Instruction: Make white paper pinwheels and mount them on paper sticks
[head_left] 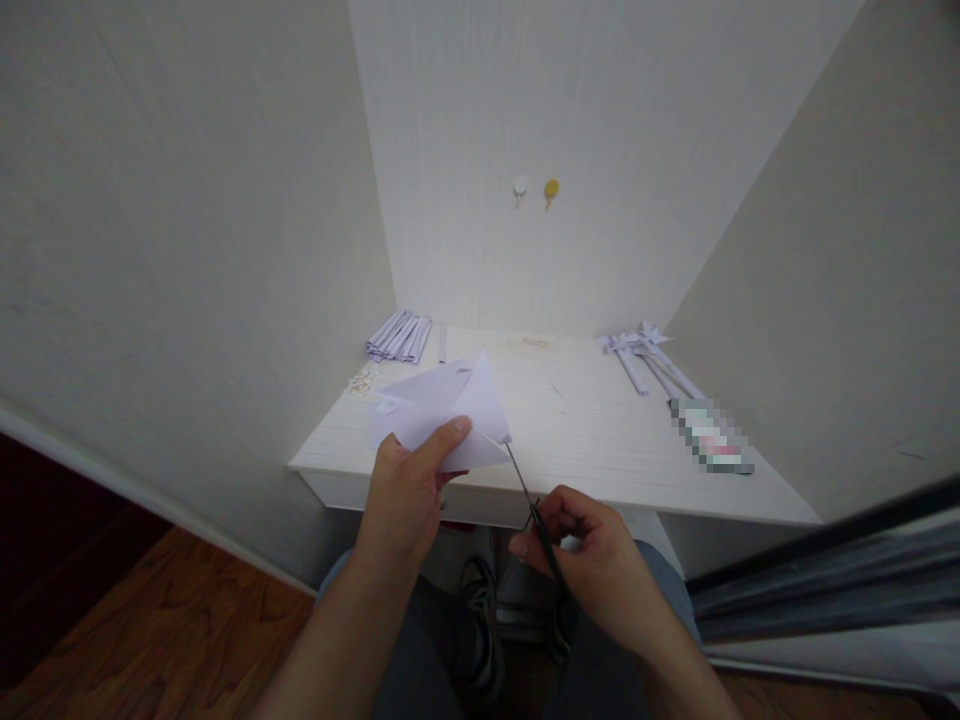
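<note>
My left hand [416, 475] pinches a white sheet of paper [429, 412] with cut, pointed flaps, thumb on top and fingers under it. The paper is held above the front edge of the white desk [600, 470]. Dark-handled scissors [538, 520] are gripped in my right hand [589, 545]. Their tip touches the right corner of the paper, where a narrow slit shows. Whether the blades are apart there is too small to tell.
Folded paper strips [400, 336] lie in a pile at the back left, near small whitish bits [364, 378]. Paper pinwheel-like shapes on rolled sticks [646, 355] rest at the back right. A blurred-out phone-like object [711, 437] lies near the right wall. Walls enclose three sides.
</note>
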